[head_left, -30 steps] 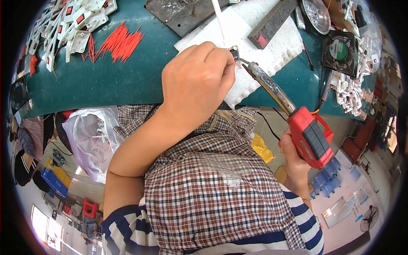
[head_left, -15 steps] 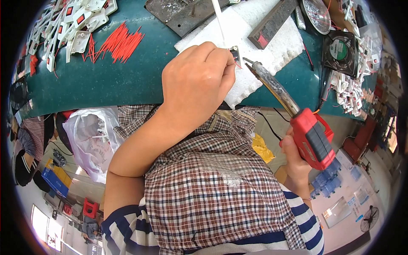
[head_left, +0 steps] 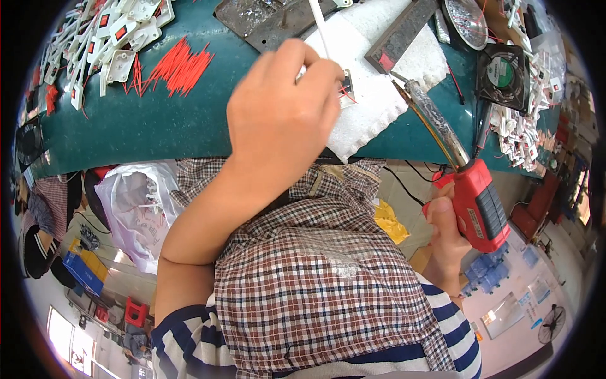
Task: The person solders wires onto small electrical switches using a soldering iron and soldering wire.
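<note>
My left hand (head_left: 283, 107) hovers over the white foam sheet (head_left: 363, 123), its fingers curled with the tips turned down and hidden. Beside its fingers, a small white plastic housing (head_left: 348, 100) with a dark part and thin red wires lies on the foam; a white stick-like stem (head_left: 320, 25) rises behind it. In my right hand (head_left: 447, 230) is a red and black soldering gun (head_left: 481, 205), gripped by its handle. The gun's metal barrel slants up and left, its tip in front of a dark metal bar (head_left: 401, 38) and apart from the housing.
A bundle of red wires (head_left: 183, 66) lies on the green table (head_left: 113, 132), near piled white switch housings (head_left: 120, 31). A dark metal plate (head_left: 271, 25) sits at the back. On the right are a metal dish (head_left: 466, 25), a small black fan (head_left: 503, 77) and more white housings (head_left: 517, 139).
The soldering gun has moved right, its tip away from the housing. My left hand has shifted a little left and up, uncovering more of the housing and its red wires.
</note>
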`<move>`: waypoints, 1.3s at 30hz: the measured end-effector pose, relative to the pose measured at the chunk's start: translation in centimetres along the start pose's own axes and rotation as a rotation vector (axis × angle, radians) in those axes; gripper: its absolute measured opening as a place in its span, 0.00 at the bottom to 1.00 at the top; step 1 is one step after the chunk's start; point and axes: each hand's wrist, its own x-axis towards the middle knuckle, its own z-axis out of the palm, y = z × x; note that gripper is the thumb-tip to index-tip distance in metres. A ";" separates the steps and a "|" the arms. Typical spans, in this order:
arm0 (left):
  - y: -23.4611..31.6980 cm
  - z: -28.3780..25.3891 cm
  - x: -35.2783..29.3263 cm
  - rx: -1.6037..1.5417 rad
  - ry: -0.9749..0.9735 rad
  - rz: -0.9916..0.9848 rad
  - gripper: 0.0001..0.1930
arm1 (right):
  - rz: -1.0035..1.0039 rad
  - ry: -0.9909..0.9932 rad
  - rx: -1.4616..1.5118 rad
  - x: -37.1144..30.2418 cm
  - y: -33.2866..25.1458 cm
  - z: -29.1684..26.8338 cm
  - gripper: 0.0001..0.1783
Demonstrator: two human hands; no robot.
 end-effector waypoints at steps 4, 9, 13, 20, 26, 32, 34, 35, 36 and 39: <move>-2.2 -0.2 2.1 0.204 0.081 0.398 0.16 | 0.050 0.108 0.068 0.2 -0.8 0.1 0.06; -1.2 -3.4 5.8 0.217 -0.098 0.630 0.06 | -0.069 0.141 0.039 0.1 0.8 -1.6 0.06; 1.9 -4.6 7.1 0.193 0.025 0.643 0.10 | -0.060 0.242 0.193 0.6 -0.5 -1.6 0.05; 2.8 -4.3 4.2 -0.313 -0.213 0.155 0.20 | -0.145 0.270 0.404 2.4 -1.7 0.4 0.05; 2.7 -3.6 0.9 -0.483 -0.435 -0.206 0.21 | -0.263 0.191 0.351 5.0 -3.2 5.8 0.18; 2.8 -2.5 -0.6 -0.488 -0.309 -0.199 0.23 | -0.384 0.031 0.097 7.1 -2.0 8.5 0.20; 2.7 -2.9 -0.8 -0.469 -0.426 -0.278 0.23 | -0.349 -0.076 0.241 7.2 -0.6 8.4 0.22; 2.5 -2.8 -1.1 -0.469 -0.377 -0.245 0.24 | -0.327 -0.078 0.181 7.0 -0.5 8.5 0.23; 2.3 -2.7 -1.3 -0.469 -0.329 -0.212 0.25 | -0.304 -0.080 0.120 6.8 -0.3 8.6 0.24; 2.1 -2.8 -1.8 -0.426 -0.340 -0.218 0.27 | -0.359 -0.038 0.191 6.6 -0.4 8.8 0.24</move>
